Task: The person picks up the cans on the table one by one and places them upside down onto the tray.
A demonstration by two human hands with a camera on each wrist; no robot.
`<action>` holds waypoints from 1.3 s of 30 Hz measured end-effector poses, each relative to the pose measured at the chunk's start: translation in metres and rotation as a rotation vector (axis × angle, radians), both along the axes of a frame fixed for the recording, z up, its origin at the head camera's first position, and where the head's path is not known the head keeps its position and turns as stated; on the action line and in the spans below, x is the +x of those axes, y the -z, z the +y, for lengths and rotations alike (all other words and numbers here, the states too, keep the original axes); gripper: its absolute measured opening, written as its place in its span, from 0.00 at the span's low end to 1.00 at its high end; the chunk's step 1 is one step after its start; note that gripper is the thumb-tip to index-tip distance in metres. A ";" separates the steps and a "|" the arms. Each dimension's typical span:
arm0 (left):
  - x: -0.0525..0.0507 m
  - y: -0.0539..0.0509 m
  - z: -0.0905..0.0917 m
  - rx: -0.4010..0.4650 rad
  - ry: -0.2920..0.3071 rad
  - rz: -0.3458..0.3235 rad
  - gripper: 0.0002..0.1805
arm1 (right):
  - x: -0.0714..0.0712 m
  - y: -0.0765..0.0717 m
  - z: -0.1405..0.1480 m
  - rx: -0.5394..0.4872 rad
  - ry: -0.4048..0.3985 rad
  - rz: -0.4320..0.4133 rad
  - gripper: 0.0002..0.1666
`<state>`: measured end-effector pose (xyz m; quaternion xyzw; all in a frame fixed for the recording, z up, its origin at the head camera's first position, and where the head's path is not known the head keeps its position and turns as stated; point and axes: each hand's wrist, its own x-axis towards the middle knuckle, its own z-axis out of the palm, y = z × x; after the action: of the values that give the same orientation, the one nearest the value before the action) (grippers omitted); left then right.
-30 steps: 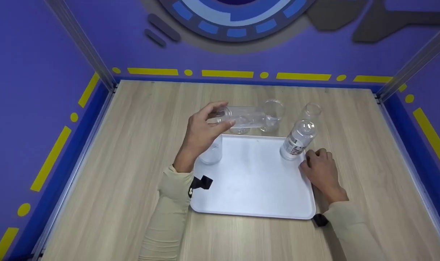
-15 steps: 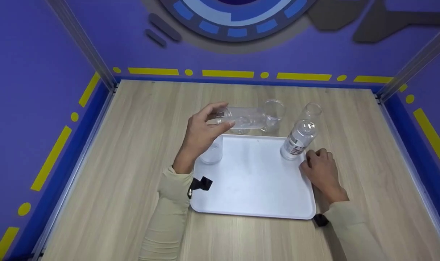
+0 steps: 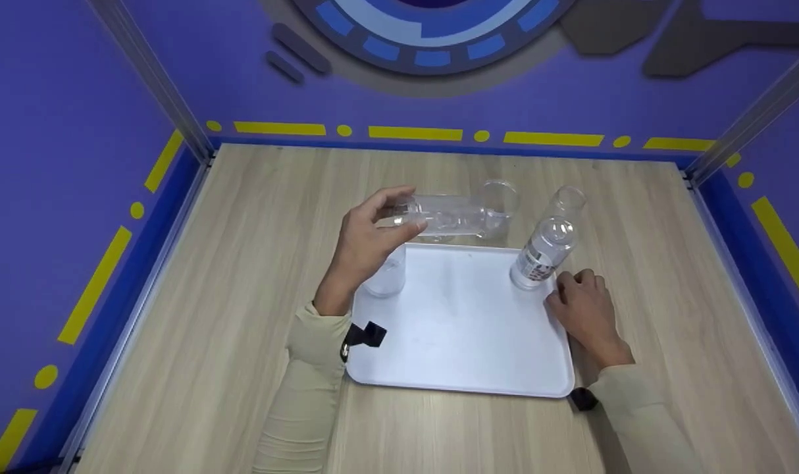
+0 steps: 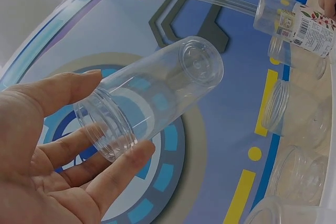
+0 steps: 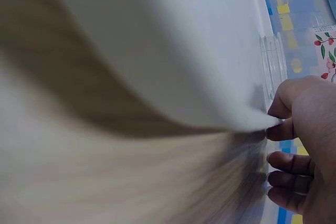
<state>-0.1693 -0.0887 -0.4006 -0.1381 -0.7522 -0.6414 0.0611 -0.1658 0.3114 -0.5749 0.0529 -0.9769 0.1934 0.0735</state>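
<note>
Rn L hand (image 3: 368, 236), gripping clear jar (image 4: 157, 90), part-hides 2nd jar (image 3: 387, 278); R hand (image 3: 584, 309), by labelled btl (image 3: 543, 253), pinches tray (image 3: 465, 322) (clear only in R-wrist view).

Cannot see all of the clear jar (image 3: 387, 280) on the tray (image 3: 465, 336), partly hidden by the left hand (image 3: 366, 240) in the head view, nor read the label (image 3: 536, 266) there. From the right wrist, can see the tray only blurred, the labelled jar (image 5: 302, 51) cut off.
</note>
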 end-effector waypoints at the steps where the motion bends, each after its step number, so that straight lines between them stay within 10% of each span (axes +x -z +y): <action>1: 0.000 0.000 0.000 0.002 -0.001 0.001 0.30 | -0.001 0.000 0.000 -0.001 0.001 0.001 0.15; 39: 0.014 0.009 -0.007 0.202 0.163 -0.069 0.30 | -0.002 -0.006 0.001 -0.006 -0.004 -0.019 0.17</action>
<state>-0.1552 -0.0955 -0.4092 -0.1700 -0.6717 -0.7211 -0.0037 -0.1676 0.3126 -0.5694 0.0528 -0.9769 0.1970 0.0642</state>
